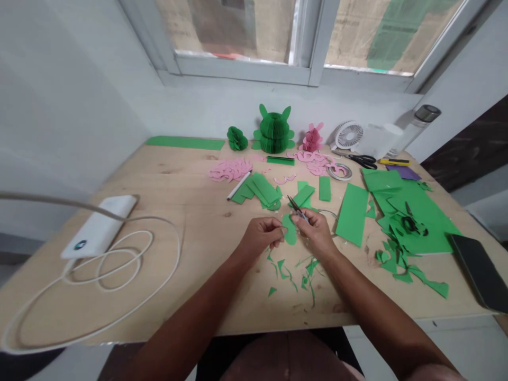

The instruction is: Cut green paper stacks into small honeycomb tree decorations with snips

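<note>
My left hand (266,232) pinches the left edge of a small rounded green paper piece (290,233). In my right hand (315,227) is a small pair of scissors (297,206), its blades pointing up and to the left, just above the paper. Loose green paper scraps (283,269) lie on the wooden table below both hands. Beyond them are cut green paper strips (262,189), and a green paper rectangle (351,214) lies to the right of my right hand.
Folded green paper figures (273,132) and a pink one (312,138) stand by the wall, near a small white fan (348,136). Pink paper cutouts (230,170) lie in front. A white power bank (100,227) with a looped cable is left; a dark phone (480,272) is right.
</note>
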Available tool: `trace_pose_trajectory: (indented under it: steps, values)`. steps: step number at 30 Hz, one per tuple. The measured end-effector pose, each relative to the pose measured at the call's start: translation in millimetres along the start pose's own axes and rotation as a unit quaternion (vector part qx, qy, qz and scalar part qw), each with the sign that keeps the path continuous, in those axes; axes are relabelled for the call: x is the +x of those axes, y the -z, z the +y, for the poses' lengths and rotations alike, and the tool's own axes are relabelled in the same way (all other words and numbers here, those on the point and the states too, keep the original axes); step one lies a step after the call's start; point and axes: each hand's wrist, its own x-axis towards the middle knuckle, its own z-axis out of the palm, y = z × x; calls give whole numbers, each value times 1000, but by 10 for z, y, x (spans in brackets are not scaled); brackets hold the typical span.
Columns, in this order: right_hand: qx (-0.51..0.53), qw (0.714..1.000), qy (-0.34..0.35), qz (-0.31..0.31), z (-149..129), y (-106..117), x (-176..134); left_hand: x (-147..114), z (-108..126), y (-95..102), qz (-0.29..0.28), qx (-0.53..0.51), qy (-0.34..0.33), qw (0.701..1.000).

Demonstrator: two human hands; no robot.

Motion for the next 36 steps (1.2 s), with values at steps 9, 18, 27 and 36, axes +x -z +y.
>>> trace_pose_trajectory:
  steps: [9, 18, 27, 36]
  values:
    - [-16, 999, 9, 26, -38, -40, -9, -12, 21, -8, 26, 64, -32, 997]
    - [-27, 999, 13, 25, 20, -45, -4, 46, 33, 77, 72, -5, -44, 996]
    - [-48, 999, 3, 5, 22, -118, -45, 47, 50, 106, 74, -86, -34, 993]
    - [-37, 999, -7, -9, 10, -109, -47, 28, 60, 101, 37, -57, -28, 997]
